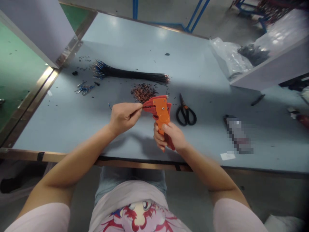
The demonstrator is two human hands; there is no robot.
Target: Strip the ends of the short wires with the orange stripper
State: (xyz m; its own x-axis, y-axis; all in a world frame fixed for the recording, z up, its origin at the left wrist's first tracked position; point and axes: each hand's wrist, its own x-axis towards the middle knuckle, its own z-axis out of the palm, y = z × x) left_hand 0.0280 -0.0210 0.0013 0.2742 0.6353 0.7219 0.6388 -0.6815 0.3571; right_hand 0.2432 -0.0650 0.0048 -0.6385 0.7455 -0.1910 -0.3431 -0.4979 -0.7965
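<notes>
My right hand is wrapped round the handles of an orange and red wire stripper, its jaws pointing left. My left hand is closed in a pinch at the mouth of those jaws, on a thin wire mostly hidden by the fingers. A small blue tip shows just left of that hand. Beyond the jaws lies a pile of short copper-coloured and dark scraps. Behind it stretches a bundle of black wires, with blue ends at left and bare copper ends at right.
Black-handled scissors lie right of the stripper. Farther right are a blurred-out object and a white paper slip. Several loose blue-ended pieces lie at left. Clear plastic bags and upright panels flank the table.
</notes>
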